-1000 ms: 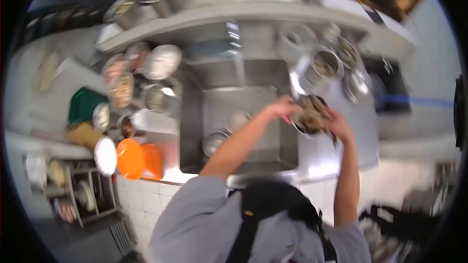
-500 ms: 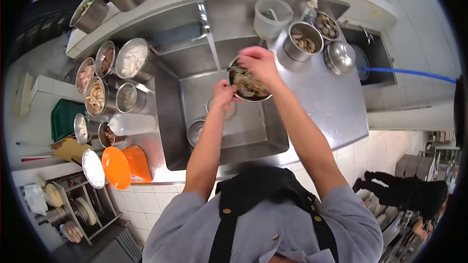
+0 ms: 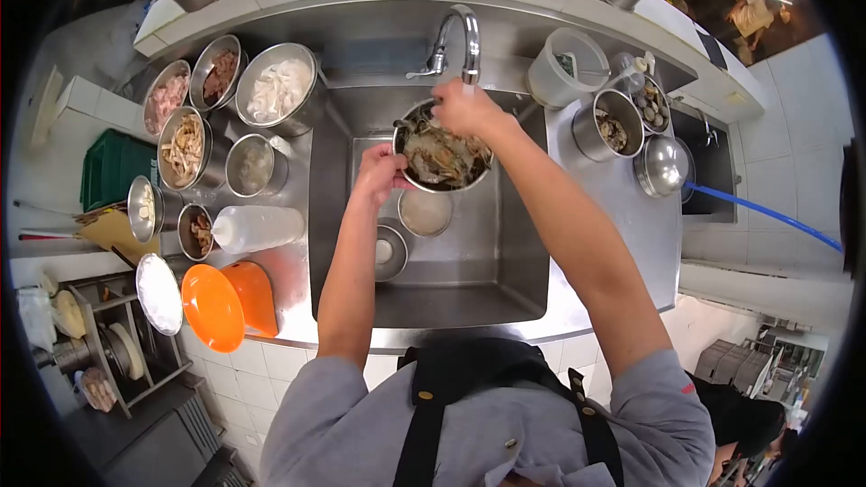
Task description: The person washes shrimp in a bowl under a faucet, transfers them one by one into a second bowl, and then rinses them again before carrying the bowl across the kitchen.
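Over the sink (image 3: 519, 257) I hold a round metal bowl (image 3: 448, 189) heaped with grey-brown shellfish (image 3: 442, 158) that look like crab pieces. My left hand (image 3: 381, 171) is closed on the bowl's left rim, thumb on top. Beneath the faucet (image 3: 470, 45), my right hand (image 3: 465, 110) is closed at the bowl's far edge, over the shellfish; what its fingers hold, if anything, is hidden. Water appears to fall from the spout at the right hand. Lower in the sink sit a pale round strainer or bowl (image 3: 426, 211) and a small metal bowl (image 3: 388, 251).
Left of the sink stand pots of pale sliced food (image 3: 280, 90) and meat, a white bottle (image 3: 262, 229) and an orange container (image 3: 213, 308). On the right are a plastic bucket (image 3: 566, 68), a shellfish pot (image 3: 609, 124) and a blue hose (image 3: 767, 209). Another person (image 3: 744, 419) is behind at right.
The view has shifted, bringing the faucet closer to the middle. My right hand has moved from above the bowl's contents to its far edge under the spout; the left still grips the rim.
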`<action>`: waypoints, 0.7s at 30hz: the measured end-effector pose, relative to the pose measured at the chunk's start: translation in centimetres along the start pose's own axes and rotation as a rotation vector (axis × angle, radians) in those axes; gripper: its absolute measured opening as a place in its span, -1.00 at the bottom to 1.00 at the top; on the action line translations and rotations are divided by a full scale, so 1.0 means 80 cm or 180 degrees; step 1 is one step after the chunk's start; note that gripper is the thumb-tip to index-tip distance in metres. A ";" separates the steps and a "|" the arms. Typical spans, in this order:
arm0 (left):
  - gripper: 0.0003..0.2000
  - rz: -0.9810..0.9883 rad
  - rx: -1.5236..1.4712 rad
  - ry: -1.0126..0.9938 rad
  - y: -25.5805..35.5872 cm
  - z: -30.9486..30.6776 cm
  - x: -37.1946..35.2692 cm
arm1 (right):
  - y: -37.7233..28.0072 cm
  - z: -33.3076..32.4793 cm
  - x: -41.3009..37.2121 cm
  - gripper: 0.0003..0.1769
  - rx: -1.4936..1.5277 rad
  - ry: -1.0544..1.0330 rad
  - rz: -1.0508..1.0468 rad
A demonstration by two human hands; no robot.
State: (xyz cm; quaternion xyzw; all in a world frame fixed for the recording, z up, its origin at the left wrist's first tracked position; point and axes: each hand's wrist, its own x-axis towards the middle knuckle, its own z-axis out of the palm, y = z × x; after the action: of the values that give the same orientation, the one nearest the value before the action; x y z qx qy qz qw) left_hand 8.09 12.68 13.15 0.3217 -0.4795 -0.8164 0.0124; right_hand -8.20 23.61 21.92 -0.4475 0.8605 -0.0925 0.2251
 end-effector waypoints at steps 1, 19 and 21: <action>-0.93 0.0045 -0.0001 -0.0070 0.000 -0.006 -0.002 | 0.013 0.015 -0.003 -0.55 -0.0098 0.0535 -0.0137; -0.78 0.1945 0.4063 -0.0621 0.020 0.069 0.140 | 0.091 0.132 -0.158 -0.44 0.5772 -0.0128 0.0520; -0.75 0.1808 0.4643 -0.0493 0.042 0.109 0.093 | 0.093 0.141 -0.165 -0.36 0.5675 0.0536 0.0335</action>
State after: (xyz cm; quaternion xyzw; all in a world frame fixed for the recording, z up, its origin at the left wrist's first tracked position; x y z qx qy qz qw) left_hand -3.44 15.22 14.89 0.0558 -0.9576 -0.2812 -0.0272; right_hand -1.75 39.13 13.31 -0.0582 0.5021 -0.7486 0.4291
